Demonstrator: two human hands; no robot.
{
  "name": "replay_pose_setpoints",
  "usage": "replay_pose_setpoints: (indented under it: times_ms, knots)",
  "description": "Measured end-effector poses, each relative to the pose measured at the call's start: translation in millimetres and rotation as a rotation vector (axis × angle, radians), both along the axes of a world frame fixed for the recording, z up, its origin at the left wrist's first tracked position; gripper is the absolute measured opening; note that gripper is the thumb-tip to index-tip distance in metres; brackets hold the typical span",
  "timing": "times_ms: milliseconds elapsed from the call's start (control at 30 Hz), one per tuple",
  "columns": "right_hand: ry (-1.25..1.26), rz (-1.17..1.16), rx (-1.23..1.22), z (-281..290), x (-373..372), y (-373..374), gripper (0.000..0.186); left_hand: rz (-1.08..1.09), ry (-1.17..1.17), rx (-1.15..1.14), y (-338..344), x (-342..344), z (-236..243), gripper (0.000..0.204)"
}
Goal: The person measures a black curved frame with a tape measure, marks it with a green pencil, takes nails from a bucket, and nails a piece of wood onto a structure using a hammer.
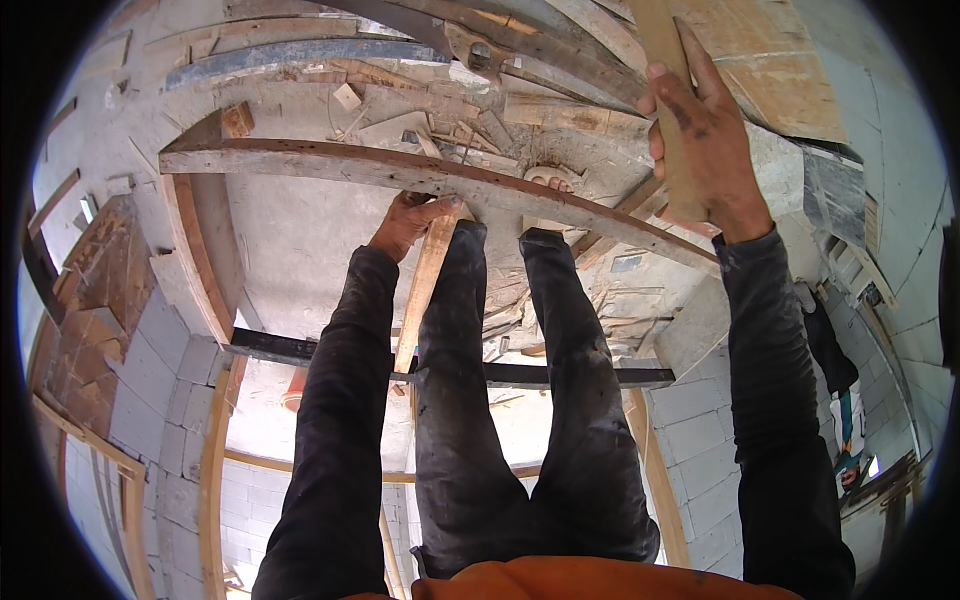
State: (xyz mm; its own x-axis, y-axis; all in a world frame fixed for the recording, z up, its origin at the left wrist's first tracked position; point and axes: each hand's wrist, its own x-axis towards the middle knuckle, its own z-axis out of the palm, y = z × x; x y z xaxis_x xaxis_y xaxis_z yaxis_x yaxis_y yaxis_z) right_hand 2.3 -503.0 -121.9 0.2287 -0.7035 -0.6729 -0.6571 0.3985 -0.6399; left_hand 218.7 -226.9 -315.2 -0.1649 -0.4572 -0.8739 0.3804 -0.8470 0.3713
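My left hand is closed around the upper end of a pale wooden batten, close against a long weathered wooden beam. The batten runs down beside my left leg, and its lower end reaches a dark bar. Raised at the upper right, my right hand grips a light brown wooden slat. The slat's top end runs out of view, and its lower part lies along my palm. My two dark-trousered legs stretch out under the beam.
A foot in a sandal shows beyond the beam. What looks like a handsaw lies among planks at the top. Wood scraps litter the concrete floor. Pale block walls stand on both sides, with a wooden frame at left.
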Motion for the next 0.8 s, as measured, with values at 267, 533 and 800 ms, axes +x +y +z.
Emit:
replay_pose_setpoints:
  times_ms: [267, 533, 800]
  knots:
    - [-0.051, 0.486, 0.349, -26.2, -19.8, 40.8, 0.069, 0.048, -0.020, -0.026, 10.0, -5.4, -8.3, 0.059]
    - [0.023, -0.039, 0.180, -24.0, 2.7, 30.0, 0.069, 0.035, 0.002, -0.028, 11.3, -1.4, -8.9, 0.055]
    - [0.023, 0.174, 0.501, -10.9, -11.3, 18.5, 0.071, 0.074, 0.036, -0.024, 13.9, -1.8, -11.7, 0.051]
